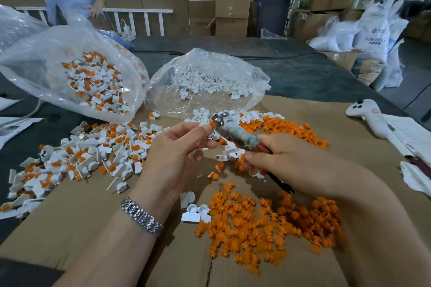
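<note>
Tool [238, 134] held above mid-cardboard [70, 228], toward its far edge. Long axis runs diagonal: metal head points up and far-left, dark handle end points near-right. Right hand [291, 161] has fingers curled round the wrapped handle. Left hand [177, 154] pinches an orange plug [212, 123] with its fingertips at the head. Plug pile [268, 223] lies near the near edge, under the right wrist.

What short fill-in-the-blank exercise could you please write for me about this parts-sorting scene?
1. The wristwatch is worn on the person's ____ side.
2. The right hand grips a tape-wrapped tool; the left hand pinches a small piece coloured ____.
3. The clear bag in the middle holds only ____ parts.
Missing words: left; orange; white.
</note>
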A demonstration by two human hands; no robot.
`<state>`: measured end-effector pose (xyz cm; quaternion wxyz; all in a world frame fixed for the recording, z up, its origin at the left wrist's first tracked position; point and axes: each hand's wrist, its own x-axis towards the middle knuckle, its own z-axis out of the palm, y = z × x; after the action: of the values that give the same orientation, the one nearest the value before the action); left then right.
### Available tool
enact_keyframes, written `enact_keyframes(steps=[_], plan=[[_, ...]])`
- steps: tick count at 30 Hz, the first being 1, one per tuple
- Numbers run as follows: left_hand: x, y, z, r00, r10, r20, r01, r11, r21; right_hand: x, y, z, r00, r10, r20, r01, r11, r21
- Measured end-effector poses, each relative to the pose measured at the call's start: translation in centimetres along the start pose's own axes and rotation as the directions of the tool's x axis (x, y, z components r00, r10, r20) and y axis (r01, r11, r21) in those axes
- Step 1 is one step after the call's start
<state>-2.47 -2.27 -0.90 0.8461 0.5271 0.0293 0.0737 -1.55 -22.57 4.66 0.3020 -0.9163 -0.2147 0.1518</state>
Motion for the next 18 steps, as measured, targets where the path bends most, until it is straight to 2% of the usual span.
enact_keyframes(steps=[7,13,18], plan=[[0.00,-0.03,-0.13,1.000,0.007,-0.003,-0.007,1.000,0.022,0.14,-0.29,0.40,1.000,-0.019,-0.013,0.018,0.995,-0.097],[-0.04,0.01,-0.16,1.000,0.021,0.022,-0.022,0.999,0.035,0.19,0.18,0.07,0.999,-0.018,0.034,0.020,0.997,-0.068],[0.08,-0.10,-0.28,1.000,-0.002,-0.006,0.002,0.999,0.041,0.15,0.23,0.38,0.999,-0.043,-0.006,0.041,0.991,-0.127]])
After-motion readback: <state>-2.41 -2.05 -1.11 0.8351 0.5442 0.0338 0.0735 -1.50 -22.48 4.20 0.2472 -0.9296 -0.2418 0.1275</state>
